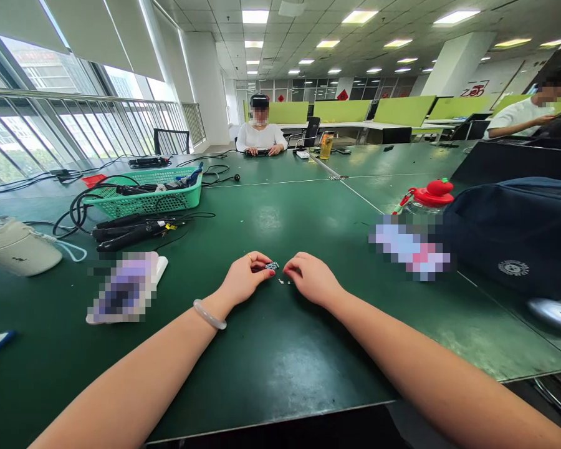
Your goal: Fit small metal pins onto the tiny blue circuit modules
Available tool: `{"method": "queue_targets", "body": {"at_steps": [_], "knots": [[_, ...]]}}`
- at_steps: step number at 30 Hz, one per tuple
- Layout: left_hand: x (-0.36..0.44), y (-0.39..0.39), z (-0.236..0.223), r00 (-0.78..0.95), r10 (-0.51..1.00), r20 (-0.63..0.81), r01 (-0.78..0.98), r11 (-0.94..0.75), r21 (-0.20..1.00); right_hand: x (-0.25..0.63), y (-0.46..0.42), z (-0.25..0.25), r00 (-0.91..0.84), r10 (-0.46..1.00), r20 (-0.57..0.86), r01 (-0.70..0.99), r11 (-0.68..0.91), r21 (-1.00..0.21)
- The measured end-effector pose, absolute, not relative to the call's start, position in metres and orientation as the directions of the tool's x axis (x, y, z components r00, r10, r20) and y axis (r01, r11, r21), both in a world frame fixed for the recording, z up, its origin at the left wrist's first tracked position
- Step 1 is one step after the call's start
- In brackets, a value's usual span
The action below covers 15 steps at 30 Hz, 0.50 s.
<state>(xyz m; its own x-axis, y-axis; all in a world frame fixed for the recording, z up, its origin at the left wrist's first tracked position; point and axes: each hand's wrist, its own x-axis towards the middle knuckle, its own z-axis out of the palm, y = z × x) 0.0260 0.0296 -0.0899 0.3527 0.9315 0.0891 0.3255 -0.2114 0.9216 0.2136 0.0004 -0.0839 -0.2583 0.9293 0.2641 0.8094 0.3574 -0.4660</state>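
Both my hands rest on the dark green table [271, 349], close together near its middle. My left hand [245, 277], with a pale bangle on the wrist, pinches a small dark electronic part [272, 266] between thumb and fingers. My right hand [311, 277] is curled, its fingertips pressed together just right of that part; whether it holds anything is hidden. A few tiny bits [285, 282] lie on the table between the two hands.
A green basket [168, 198] of cables and black tools [131, 229] lie at the left, with a cream bottle [21, 249]. A dark blue bag [518, 234] and a red-lidded jar [427, 202] stand at the right. People sit at the far desks.
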Motion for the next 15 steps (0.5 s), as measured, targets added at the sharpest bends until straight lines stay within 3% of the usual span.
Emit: {"method": "queue_targets", "body": {"at_steps": [4, 10, 15], "knots": [[0.0241, 0.0323, -0.0915, 0.291, 0.951, 0.102, 0.303, -0.193, 0.933, 0.2063, -0.0003, -0.0892, -0.312, 0.936, 0.164, 0.857, 0.352, -0.375], [0.0253, 0.0292, -0.0898, 0.346, 0.934, 0.088, 0.279, -0.192, 0.941, 0.2024, 0.0021, -0.093, -0.415, 0.888, 0.199, 0.889, 0.442, -0.118], [0.026, 0.0306, -0.0897, 0.337, 0.938, 0.08, 0.289, -0.184, 0.939, 0.2036, 0.0043, -0.0937, -0.514, 0.831, 0.212, 0.848, 0.529, -0.019]]}}
